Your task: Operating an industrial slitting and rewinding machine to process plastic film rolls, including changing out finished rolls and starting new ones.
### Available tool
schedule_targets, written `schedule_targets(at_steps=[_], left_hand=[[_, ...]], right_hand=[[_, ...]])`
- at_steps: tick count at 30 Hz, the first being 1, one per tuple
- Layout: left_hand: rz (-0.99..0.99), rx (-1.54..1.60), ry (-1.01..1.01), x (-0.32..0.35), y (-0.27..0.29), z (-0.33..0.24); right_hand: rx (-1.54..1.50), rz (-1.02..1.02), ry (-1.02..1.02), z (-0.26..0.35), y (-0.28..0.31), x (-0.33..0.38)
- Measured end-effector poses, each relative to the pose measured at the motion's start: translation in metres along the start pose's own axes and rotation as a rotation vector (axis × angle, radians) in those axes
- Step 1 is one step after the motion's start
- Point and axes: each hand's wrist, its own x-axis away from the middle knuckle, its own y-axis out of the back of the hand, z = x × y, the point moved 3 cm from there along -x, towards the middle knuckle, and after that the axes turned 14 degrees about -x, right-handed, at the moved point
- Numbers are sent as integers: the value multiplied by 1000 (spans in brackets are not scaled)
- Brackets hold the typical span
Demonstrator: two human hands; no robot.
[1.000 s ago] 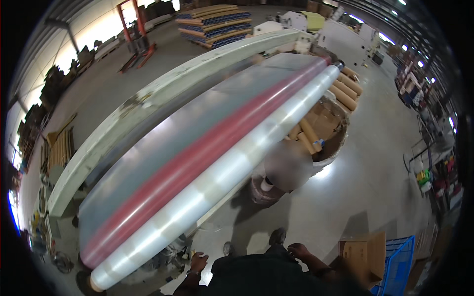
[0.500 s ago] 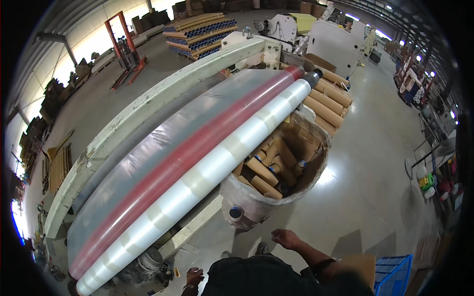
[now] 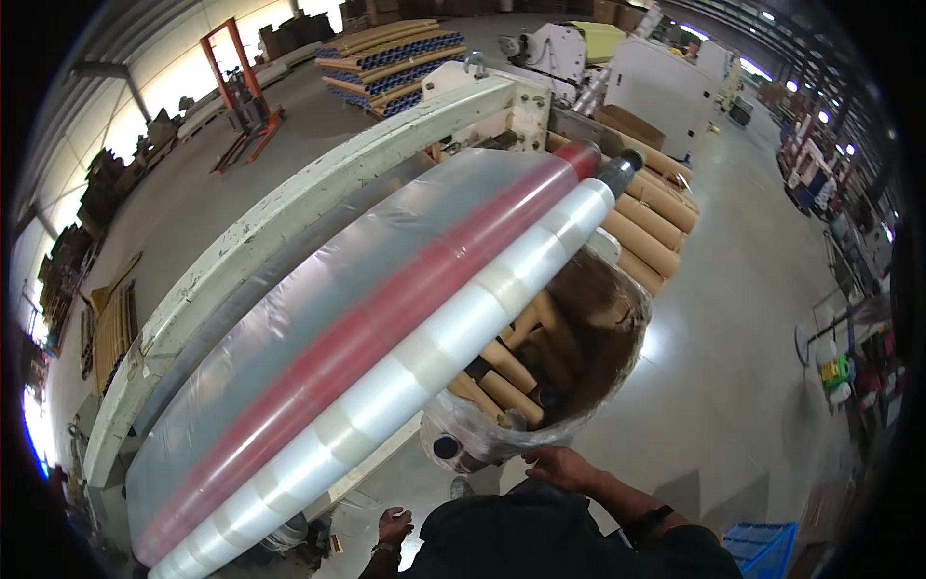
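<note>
The right hand [image 3: 561,467] has its grip spread, fingers splayed over the near rim of the plastic-lined bin [image 3: 617,357], touching the crinkled clear liner without pinching anything. The left hand [image 3: 394,527] hangs lower and to the left with fingers loosely curled, holding nothing, just beside the near end of the machine.

The bin stands right of the machine, just ahead of the person, and is filled with brown cardboard tubes [image 3: 502,372] leaning at angles (some ends show dark hollow cores). More cardboard tubes [image 3: 648,224] lie stacked side by side on the floor just beyond the bin.

Left of the bin, a long roll of clear film [image 3: 415,362] runs from near left to far right, showing as several whitish wound bands along 1 shaft. Beside it on the left lies a red roller [image 3: 405,304], under a sheet of film stretched toward the cream-painted machine frame [image 3: 318,198]. Far off stand a red pallet lifter [image 3: 246,87] and a pallet of stacked tubes [image 3: 395,53].
</note>
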Motion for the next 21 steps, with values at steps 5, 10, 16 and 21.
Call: schedule_targets(at_steps=[5,10,16,21], left_hand=[[-83,131,57,-9,-46,21],[-241,-2,-220,8,-133,73],[-197,322,204,77,-209,-62],[-190,240,153,83,-225,-87]], right_hand=[[19,151,219,-16,44,-42],[50,328,262,-28,126,-46],[129,381,271,-81,207,-46],[84,385,241,-65,231,-46]])
